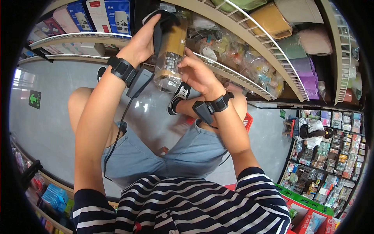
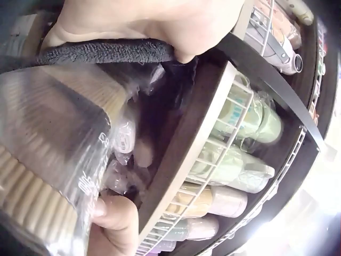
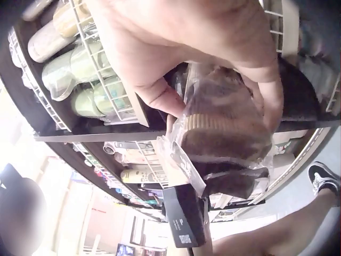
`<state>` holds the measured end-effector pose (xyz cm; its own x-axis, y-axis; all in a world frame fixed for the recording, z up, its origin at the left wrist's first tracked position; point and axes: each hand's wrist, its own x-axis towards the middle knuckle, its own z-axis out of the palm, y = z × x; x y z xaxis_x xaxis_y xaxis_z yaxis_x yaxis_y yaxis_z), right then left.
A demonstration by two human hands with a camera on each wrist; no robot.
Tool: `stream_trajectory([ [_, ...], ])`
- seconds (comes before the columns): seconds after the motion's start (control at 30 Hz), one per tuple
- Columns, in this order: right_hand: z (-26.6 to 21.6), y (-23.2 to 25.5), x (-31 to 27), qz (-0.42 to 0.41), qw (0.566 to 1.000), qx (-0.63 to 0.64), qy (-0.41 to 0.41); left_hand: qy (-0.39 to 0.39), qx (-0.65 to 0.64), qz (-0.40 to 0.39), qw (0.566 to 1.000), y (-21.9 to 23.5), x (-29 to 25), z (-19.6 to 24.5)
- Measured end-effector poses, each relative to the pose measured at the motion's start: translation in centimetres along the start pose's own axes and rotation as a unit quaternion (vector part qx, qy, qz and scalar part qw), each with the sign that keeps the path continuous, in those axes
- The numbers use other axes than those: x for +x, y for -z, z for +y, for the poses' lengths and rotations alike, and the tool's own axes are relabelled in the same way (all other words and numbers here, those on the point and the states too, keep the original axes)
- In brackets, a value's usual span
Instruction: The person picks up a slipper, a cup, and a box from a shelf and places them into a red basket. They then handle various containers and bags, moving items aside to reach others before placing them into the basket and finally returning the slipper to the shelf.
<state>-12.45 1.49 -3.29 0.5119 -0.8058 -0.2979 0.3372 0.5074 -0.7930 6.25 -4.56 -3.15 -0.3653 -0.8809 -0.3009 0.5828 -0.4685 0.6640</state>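
Observation:
Both hands are at a clear plastic package (image 1: 171,50) with a tan, ribbed item inside and white print on its wrapping. My left hand (image 1: 144,45) holds a dark grey terry cloth (image 2: 106,52) against the package's left side. The right hand (image 1: 200,76) grips the package from the other side near its lower end, thumb and fingers around it in the right wrist view. Some of the left fingers are hidden behind the cloth.
A wire-fronted shelf (image 1: 257,31) with wrapped cups and bottles rises to the right. Boxes (image 1: 119,17) stand on a shelf at the upper left. A red basket (image 1: 248,121) sits by the right knee. Another person (image 1: 311,132) is farther off at the right.

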Motion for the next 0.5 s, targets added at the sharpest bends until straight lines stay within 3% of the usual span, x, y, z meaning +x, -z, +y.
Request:
stream_trajectory([
  [0.07,0.0,-0.3,-0.1,0.001,1.0,-0.005,0.004,0.002,0.003,0.006,1.0,-0.3,-0.3,-0.5],
  [0.17,-0.1,-0.4,-0.1,-0.017,0.998,0.047,-0.024,-0.014,0.134,-0.01,0.991,-0.3,-1.0,-1.4],
  [0.23,0.3,-0.2,0.1,0.045,0.998,0.035,-0.011,-0.005,0.178,-0.025,0.984,-0.3,-2.0,-1.4],
  [0.3,0.5,0.0,0.5,0.046,0.998,0.039,0.016,0.006,0.222,-0.042,0.974,-0.6,-3.3,-1.1],
  [0.37,0.4,0.1,0.5,0.045,0.997,0.037,0.054,0.024,0.319,0.009,0.947,-0.9,-4.4,-0.7],
  [0.4,0.2,0.2,0.5,0.046,0.997,0.038,0.054,0.025,0.319,0.009,0.947,-0.4,-4.1,-0.7],
  [0.47,-0.1,0.3,0.6,0.071,0.996,0.045,0.032,0.004,0.191,-0.023,0.981,1.2,-3.2,-0.9],
  [0.5,-0.1,0.2,0.7,0.075,0.996,0.034,0.035,-0.009,0.189,0.003,0.982,1.3,-3.2,-0.7],
])
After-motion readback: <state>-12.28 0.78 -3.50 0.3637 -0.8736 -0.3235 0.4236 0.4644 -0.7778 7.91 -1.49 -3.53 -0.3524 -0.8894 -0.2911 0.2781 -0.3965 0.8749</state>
